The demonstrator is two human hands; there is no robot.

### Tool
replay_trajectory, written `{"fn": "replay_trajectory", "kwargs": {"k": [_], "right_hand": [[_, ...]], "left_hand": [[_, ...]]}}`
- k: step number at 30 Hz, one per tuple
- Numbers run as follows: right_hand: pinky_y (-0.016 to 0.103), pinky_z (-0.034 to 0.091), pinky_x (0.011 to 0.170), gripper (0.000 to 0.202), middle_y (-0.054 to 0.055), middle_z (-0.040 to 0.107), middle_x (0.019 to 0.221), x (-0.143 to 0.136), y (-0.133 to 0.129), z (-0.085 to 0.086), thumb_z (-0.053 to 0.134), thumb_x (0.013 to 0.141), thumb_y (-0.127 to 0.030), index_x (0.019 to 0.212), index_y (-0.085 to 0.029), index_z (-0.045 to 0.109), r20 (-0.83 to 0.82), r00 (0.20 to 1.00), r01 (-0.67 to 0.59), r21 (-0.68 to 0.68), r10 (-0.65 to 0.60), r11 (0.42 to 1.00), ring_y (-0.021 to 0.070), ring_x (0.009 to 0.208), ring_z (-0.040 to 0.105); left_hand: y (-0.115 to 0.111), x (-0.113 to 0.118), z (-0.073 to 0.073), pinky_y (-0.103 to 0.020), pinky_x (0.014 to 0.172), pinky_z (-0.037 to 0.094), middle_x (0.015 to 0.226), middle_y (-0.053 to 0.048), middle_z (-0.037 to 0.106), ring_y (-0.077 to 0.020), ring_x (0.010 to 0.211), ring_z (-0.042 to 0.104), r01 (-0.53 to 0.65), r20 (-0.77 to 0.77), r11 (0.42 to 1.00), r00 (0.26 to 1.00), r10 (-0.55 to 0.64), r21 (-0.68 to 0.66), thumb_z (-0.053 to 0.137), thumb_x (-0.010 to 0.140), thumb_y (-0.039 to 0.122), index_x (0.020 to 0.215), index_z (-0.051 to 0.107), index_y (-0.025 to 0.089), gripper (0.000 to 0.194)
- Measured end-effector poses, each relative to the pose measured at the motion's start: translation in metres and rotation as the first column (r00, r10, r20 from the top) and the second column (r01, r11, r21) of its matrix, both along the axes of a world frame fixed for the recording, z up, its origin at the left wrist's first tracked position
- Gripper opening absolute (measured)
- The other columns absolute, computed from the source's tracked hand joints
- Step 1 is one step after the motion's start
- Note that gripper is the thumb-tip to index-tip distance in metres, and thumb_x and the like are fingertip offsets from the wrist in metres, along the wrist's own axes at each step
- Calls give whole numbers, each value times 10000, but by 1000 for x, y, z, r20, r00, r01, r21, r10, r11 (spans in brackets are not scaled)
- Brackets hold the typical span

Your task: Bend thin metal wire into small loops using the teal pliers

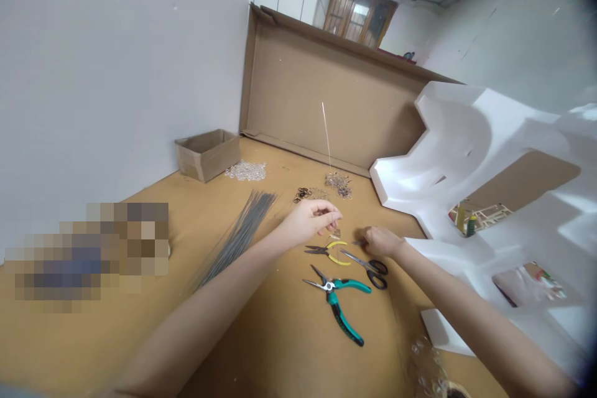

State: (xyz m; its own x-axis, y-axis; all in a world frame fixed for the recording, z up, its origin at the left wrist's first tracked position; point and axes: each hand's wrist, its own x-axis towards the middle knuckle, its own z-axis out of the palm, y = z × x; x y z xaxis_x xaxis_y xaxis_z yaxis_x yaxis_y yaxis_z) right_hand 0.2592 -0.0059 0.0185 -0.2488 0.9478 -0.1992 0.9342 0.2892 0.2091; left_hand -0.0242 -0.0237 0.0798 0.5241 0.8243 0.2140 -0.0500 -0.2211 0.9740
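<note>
Hanging just beyond yellow-handled pliers (325,250), left hand (313,220) is showing curled fingers; can't tell if pinching. Right hand (381,241) is sitting nearer black-handled scissors (362,263), grip hidden; they're lying diagonally on its near side, blades pointing left toward the pliers' handles.

soft light, warped edges — dark upper-right corner
</note>
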Motion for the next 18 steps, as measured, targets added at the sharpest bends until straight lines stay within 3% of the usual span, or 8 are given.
{"fn": "replay_trajectory", "kwargs": {"k": [5, 9, 12, 15, 18], "right_hand": [[215, 342, 530, 183, 30, 642, 694, 9, 7, -4, 506, 615, -129, 753, -175, 617, -205, 977, 42, -69, -55, 997, 144, 597, 554], [212, 346, 524, 156, 11, 624, 638, 16, 12, -7, 504, 605, -125, 700, -166, 621, -384, 914, 100, -102, -132, 990, 130, 570, 527], [213, 348, 499, 122, -15, 585, 536, 21, 14, -5, 515, 667, -209, 615, -166, 617, -520, 833, 133, -140, -187, 981, 113, 498, 492], [221, 350, 469, 287, -22, 530, 441, 25, 14, -1, 529, 711, -372, 532, -156, 595, -644, 725, 197, -147, -244, 969, 99, 423, 441], [228, 388, 502, 381, -1, 566, 492, 28, 12, 0, 541, 698, -496, 557, -150, 614, -759, 599, 280, -100, -256, 955, 109, 462, 480]], "left_hand": [[3, 1, -3, -173, 525, 449, 696, -18, 609, -89, 633, 570, -7, -6, 1000, 1000, 7, -11, 550, 753, 342, 779, 603, 139, 211], [5, 2, -4, -174, 523, 449, 700, -22, 611, -84, 622, 560, -3, -12, 1000, 1000, 3, -17, 550, 750, 348, 773, 604, 135, 221], [6, 2, -5, -171, 519, 449, 703, -24, 613, -80, 612, 554, 1, -7, 1000, 1000, -1, -15, 549, 749, 353, 774, 603, 134, 227], [7, 2, -5, -166, 510, 445, 702, -23, 612, -77, 606, 551, -8, -1, 1000, 1000, 8, -18, 552, 747, 352, 774, 603, 134, 226], [6, 2, -4, -162, 500, 441, 697, -23, 611, -75, 596, 547, -19, -9, 999, 1000, 19, -33, 550, 748, 340, 767, 602, 132, 215]]}}
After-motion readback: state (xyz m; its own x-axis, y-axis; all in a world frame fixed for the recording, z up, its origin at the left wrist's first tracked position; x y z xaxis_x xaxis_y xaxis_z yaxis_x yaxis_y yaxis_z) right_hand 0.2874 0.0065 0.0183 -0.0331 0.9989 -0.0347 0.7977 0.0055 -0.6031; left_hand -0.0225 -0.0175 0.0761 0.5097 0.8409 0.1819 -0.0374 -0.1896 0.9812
